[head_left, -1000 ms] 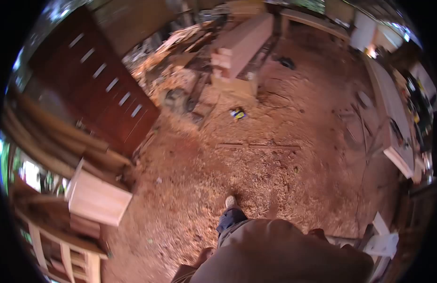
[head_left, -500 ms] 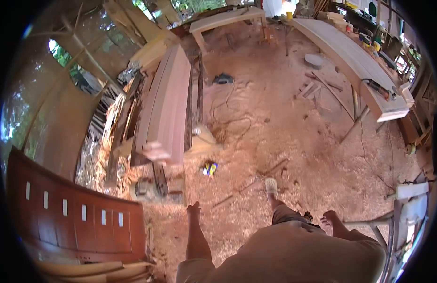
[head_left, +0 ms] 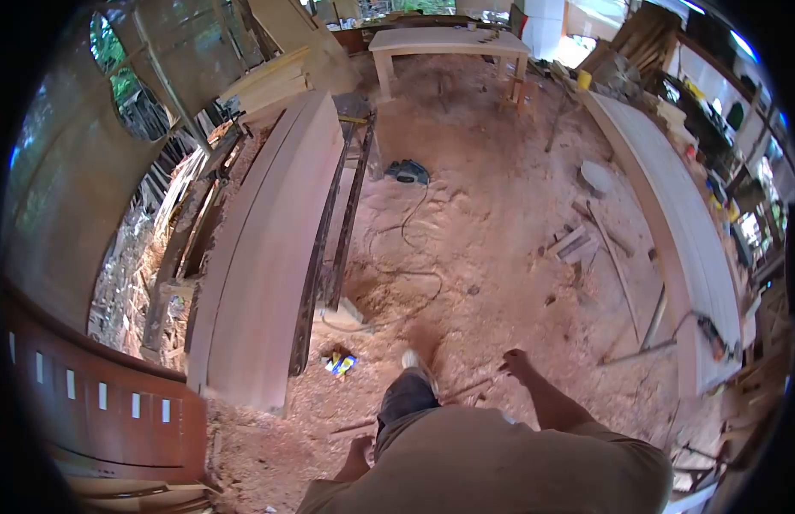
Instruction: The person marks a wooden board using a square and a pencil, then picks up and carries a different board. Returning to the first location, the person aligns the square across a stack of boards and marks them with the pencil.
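My right hand [head_left: 516,363] hangs in front of my body over the sawdust-covered floor, its fingers loosely apart, with nothing in it. Low by my left thigh is my left hand [head_left: 360,446]; it is small in view and its fingers are mostly hidden. Neither hand touches the timber around me. Nearest on the left lies a wide wooden slab [head_left: 264,257] on supports. A blue and yellow packet [head_left: 340,364] rests on the floor ahead of my left hand. My foot [head_left: 412,361] is stepping forward.
On the right, a long thick plank [head_left: 663,206] carries a corded power tool [head_left: 713,337]. Another power tool [head_left: 408,171] sits on the floor, its cord trailing. Wood offcuts [head_left: 577,244] lie midway. A wooden table [head_left: 449,40] stands behind, and a reddish-brown panel [head_left: 97,411] is at left.
I have stepped forward and the view has turned right, so the left slab and packet are closer. My right hand has swung forward; my left hand has swung back.
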`<state>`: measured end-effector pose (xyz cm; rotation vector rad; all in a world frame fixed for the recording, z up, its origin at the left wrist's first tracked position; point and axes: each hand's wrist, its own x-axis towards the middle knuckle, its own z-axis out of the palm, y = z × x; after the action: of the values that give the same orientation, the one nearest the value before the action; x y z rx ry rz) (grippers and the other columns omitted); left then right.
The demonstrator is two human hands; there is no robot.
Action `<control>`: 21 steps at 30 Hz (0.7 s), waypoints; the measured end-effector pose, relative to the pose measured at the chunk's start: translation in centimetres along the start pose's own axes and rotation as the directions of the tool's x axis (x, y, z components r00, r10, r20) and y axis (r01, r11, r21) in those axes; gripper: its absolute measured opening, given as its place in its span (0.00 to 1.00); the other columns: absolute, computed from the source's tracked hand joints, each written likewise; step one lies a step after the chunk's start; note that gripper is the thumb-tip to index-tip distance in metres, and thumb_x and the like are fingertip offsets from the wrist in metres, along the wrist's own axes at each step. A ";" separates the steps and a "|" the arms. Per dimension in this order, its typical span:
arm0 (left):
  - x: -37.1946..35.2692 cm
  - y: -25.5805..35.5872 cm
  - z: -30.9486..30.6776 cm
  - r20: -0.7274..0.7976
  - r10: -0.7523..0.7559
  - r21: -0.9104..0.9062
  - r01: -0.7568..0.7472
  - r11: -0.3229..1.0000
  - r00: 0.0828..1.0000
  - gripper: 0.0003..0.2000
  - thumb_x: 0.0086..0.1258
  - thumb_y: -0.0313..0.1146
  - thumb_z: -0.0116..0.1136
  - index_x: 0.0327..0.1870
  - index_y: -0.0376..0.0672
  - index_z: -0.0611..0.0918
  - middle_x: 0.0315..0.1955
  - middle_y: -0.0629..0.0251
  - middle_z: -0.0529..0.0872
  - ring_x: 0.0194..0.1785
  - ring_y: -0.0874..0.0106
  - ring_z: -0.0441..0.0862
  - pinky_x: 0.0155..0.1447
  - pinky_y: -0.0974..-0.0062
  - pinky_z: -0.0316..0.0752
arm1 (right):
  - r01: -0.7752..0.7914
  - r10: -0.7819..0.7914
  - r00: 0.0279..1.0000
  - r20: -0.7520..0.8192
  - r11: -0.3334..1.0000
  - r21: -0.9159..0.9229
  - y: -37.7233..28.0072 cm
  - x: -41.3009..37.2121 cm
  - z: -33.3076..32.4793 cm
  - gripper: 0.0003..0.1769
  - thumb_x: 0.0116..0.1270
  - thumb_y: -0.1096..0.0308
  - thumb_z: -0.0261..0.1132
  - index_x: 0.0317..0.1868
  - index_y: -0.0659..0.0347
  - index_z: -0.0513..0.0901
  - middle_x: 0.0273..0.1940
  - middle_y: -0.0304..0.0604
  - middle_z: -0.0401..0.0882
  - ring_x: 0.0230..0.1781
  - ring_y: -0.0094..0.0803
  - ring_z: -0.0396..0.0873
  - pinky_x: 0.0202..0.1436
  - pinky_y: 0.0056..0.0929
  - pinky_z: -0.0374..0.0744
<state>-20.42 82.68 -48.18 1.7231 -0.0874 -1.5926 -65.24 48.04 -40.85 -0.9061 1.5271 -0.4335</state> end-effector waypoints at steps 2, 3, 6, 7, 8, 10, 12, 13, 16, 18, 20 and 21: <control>4.9 2.2 2.7 -0.014 -0.238 -0.077 0.236 0.969 0.971 0.11 0.73 0.37 0.58 0.52 0.45 0.82 0.37 0.62 0.82 0.39 0.66 0.79 0.42 0.64 0.74 | 0.038 -0.035 0.994 0.101 0.999 -0.026 -5.9 3.5 2.2 0.15 0.80 0.60 0.56 0.56 0.61 0.78 0.34 0.52 0.89 0.32 0.38 0.88 0.31 0.35 0.82; 7.8 3.3 3.6 -0.016 -0.468 -0.139 0.461 0.876 0.884 0.06 0.77 0.38 0.51 0.46 0.53 0.80 0.27 0.69 0.73 0.28 0.69 0.71 0.31 0.64 0.67 | 0.072 -0.059 0.987 0.149 0.994 -0.088 -8.1 5.7 3.2 0.15 0.80 0.60 0.55 0.56 0.61 0.77 0.36 0.55 0.89 0.32 0.39 0.87 0.31 0.37 0.82; 16.7 10.9 7.0 0.097 -0.123 0.130 0.110 0.985 0.988 0.10 0.75 0.40 0.55 0.48 0.52 0.87 0.25 0.67 0.80 0.26 0.65 0.79 0.33 0.62 0.78 | -0.046 0.105 0.939 0.329 0.982 -0.182 -10.9 14.5 4.1 0.14 0.79 0.60 0.56 0.56 0.59 0.78 0.41 0.54 0.89 0.32 0.39 0.86 0.33 0.42 0.82; 19.0 14.6 8.7 0.022 -0.255 -0.005 0.255 0.967 0.967 0.11 0.75 0.40 0.56 0.50 0.52 0.88 0.25 0.66 0.83 0.27 0.64 0.82 0.35 0.62 0.81 | -0.122 0.216 0.928 0.304 0.946 -0.301 -13.4 16.3 4.2 0.14 0.79 0.60 0.57 0.57 0.57 0.79 0.43 0.54 0.89 0.32 0.39 0.85 0.34 0.44 0.82; 21.7 18.0 9.0 0.317 0.021 0.691 -0.246 0.680 0.948 0.11 0.73 0.39 0.55 0.44 0.47 0.87 0.32 0.58 0.87 0.32 0.61 0.85 0.39 0.62 0.81 | -0.109 0.211 0.931 0.297 0.939 -0.327 -16.7 18.4 4.2 0.14 0.79 0.60 0.57 0.57 0.57 0.79 0.43 0.54 0.89 0.32 0.39 0.85 0.34 0.44 0.82; 29.4 25.4 11.8 0.429 0.355 0.900 -0.424 -0.097 0.830 0.17 0.71 0.45 0.56 0.43 0.40 0.87 0.40 0.46 0.90 0.41 0.54 0.89 0.46 0.56 0.83 | 0.291 -0.002 0.849 0.529 0.837 -0.463 -21.9 21.4 5.0 0.17 0.78 0.58 0.59 0.60 0.58 0.79 0.46 0.52 0.89 0.37 0.38 0.87 0.39 0.43 0.84; 32.5 33.1 14.1 0.079 0.629 0.743 -0.467 0.480 0.773 0.14 0.76 0.43 0.52 0.40 0.42 0.84 0.28 0.57 0.83 0.28 0.65 0.82 0.32 0.59 0.76 | 0.122 0.069 0.859 0.507 0.935 -0.334 -31.6 19.1 8.2 0.21 0.76 0.57 0.62 0.61 0.62 0.79 0.49 0.48 0.90 0.46 0.36 0.88 0.48 0.40 0.86; 37.0 35.7 15.5 0.006 0.740 0.569 -0.611 0.550 0.672 0.13 0.75 0.42 0.54 0.39 0.42 0.83 0.27 0.57 0.82 0.27 0.66 0.79 0.32 0.61 0.75 | 0.093 0.066 0.846 0.529 0.959 -0.269 -34.8 20.6 9.0 0.22 0.75 0.58 0.64 0.62 0.64 0.78 0.49 0.49 0.90 0.47 0.37 0.88 0.51 0.40 0.86; 27.5 52.3 20.6 0.199 0.632 0.740 -0.537 0.404 0.749 0.18 0.76 0.45 0.52 0.40 0.38 0.84 0.32 0.40 0.86 0.38 0.44 0.86 0.44 0.46 0.77 | 0.129 -0.018 0.891 0.454 0.968 -0.215 -44.6 25.6 12.3 0.20 0.73 0.60 0.65 0.57 0.66 0.80 0.40 0.50 0.88 0.40 0.39 0.89 0.45 0.38 0.87; 26.8 56.8 22.2 0.199 0.597 0.677 -0.549 0.490 0.778 0.18 0.77 0.46 0.51 0.39 0.38 0.84 0.33 0.40 0.86 0.40 0.44 0.86 0.46 0.47 0.77 | 0.103 -0.075 0.872 0.483 0.994 -0.031 -50.3 30.3 14.7 0.09 0.73 0.65 0.65 0.43 0.63 0.81 0.29 0.43 0.81 0.33 0.37 0.88 0.38 0.37 0.86; 28.2 58.3 23.3 -0.069 0.535 0.640 -0.374 0.671 0.842 0.21 0.75 0.50 0.55 0.42 0.36 0.84 0.38 0.41 0.87 0.43 0.47 0.87 0.48 0.52 0.78 | 0.201 -0.195 0.839 0.508 0.979 0.043 -54.6 37.3 17.4 0.09 0.74 0.66 0.63 0.40 0.64 0.80 0.25 0.41 0.75 0.29 0.39 0.87 0.37 0.40 0.88; 29.8 57.9 22.6 -0.092 0.519 0.631 -0.353 0.690 0.850 0.21 0.75 0.50 0.55 0.42 0.36 0.84 0.38 0.41 0.87 0.43 0.47 0.87 0.48 0.52 0.78 | 0.170 -0.156 0.862 0.483 0.985 0.015 -58.3 38.4 19.1 0.10 0.75 0.64 0.62 0.41 0.65 0.78 0.23 0.40 0.72 0.29 0.40 0.87 0.37 0.40 0.89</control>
<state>-8.40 15.56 -38.04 2.1588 -0.8978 -1.0006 -28.02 -12.55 -27.26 -1.0781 1.0025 -0.2770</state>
